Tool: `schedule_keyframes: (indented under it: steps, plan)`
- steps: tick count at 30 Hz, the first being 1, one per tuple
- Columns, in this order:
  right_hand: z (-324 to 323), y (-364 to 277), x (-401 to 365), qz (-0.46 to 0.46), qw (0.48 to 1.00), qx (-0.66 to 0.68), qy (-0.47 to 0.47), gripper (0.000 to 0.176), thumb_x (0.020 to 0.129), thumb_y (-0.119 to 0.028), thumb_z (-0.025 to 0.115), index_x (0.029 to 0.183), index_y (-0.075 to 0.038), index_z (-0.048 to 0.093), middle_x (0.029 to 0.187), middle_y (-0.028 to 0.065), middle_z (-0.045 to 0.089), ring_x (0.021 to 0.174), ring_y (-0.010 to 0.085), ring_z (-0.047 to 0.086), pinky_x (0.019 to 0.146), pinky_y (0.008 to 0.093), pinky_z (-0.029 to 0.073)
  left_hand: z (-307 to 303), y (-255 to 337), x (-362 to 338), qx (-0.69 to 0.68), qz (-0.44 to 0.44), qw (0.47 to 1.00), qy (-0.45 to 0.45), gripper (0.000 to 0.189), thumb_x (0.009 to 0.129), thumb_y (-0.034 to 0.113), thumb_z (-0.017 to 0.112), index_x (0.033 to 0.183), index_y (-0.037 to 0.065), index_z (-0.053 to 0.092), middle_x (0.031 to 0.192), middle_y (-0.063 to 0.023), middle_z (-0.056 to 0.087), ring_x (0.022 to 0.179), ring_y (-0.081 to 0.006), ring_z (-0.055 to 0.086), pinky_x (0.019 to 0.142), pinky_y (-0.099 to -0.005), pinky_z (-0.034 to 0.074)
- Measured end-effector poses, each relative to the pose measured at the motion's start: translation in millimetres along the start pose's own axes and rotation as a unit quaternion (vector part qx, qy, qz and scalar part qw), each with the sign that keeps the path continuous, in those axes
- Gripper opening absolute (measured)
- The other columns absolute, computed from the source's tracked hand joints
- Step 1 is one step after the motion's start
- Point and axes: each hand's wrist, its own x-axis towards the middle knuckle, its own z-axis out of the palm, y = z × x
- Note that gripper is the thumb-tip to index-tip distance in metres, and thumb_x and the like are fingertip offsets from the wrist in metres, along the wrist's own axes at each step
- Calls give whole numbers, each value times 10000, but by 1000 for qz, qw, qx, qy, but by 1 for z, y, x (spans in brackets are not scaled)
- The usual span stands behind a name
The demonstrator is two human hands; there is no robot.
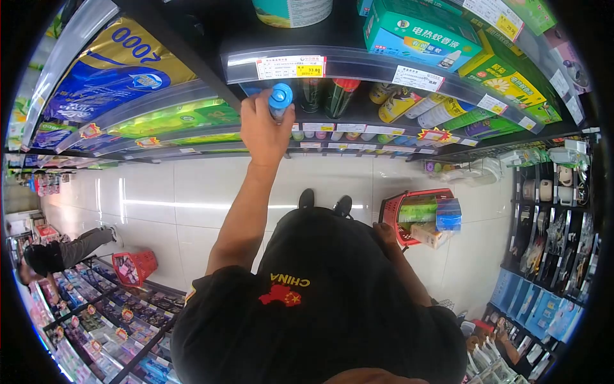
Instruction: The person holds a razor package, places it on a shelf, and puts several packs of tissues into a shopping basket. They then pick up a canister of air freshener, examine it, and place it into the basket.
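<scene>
My left hand (pixel 266 131) is raised to the shelf edge, its fingers wrapped round a blue-capped bottle (pixel 281 97) seen from above. The bottle's lower part is hidden by the hand. Just behind it on the shelf stand dark cans, one with a red cap (pixel 345 84). Low at my right side, my right hand (pixel 385 235) is closed at the near side of a red shopping basket (pixel 419 194). In the basket lie a green pack (pixel 417 212), a blue pack (pixel 448 214) and a light brown box (pixel 427 235).
The shelf (pixel 368 69) ahead carries green boxes (pixel 419 38), yellow spray cans (pixel 398 105) and price tags. Blue and gold packs (pixel 118 73) fill the left shelf. Behind on the left, a person (pixel 64 253) is near another red basket (pixel 135 267). Hanging goods (pixel 543 246) line the right.
</scene>
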Motion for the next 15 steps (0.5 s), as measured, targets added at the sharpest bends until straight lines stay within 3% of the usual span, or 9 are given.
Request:
schedule_keyframes:
  steps: [3, 6, 11, 15]
  plan:
    - [-3, -3, 1, 40, 999, 27, -15, 487, 873, -464, 559, 950, -3, 693, 897, 144, 717, 887, 276, 683, 835, 376, 498, 12, -9, -7, -100, 61, 993, 14, 533, 722, 158, 774, 1174, 43, 517, 1126, -156, 604, 1013, -345, 590, 834, -423, 490]
    - [-7, -6, 0, 44, 999, 28, -16, 511, 864, -484, 553, 957, -1, 691, 900, 146, 717, 893, 277, 683, 837, 377, 498, 10, -5, -21, -150, 4, 988, -43, 552, 718, 123, 769, 1183, 6, 497, 1171, -164, 596, 1048, -351, 574, 866, -426, 479]
    - [-4, 0, -2, 10, 1000, 27, 11, 522, 866, -497, 538, 963, -9, 695, 903, 149, 717, 906, 287, 681, 839, 389, 497, 7, -2, -25, -125, 54, 989, -52, 541, 699, 122, 771, 1170, 31, 522, 1166, -157, 589, 1048, -354, 564, 877, -423, 472]
    - [-2, 13, 7, 14, 1000, 3, -22, 530, 872, -499, 520, 977, -9, 694, 941, 176, 702, 943, 311, 670, 862, 404, 484, 8, -5, -27, -104, 57, 990, -74, 559, 674, 124, 781, 1170, 47, 537, 1172, -158, 577, 1055, -353, 555, 868, -424, 474]
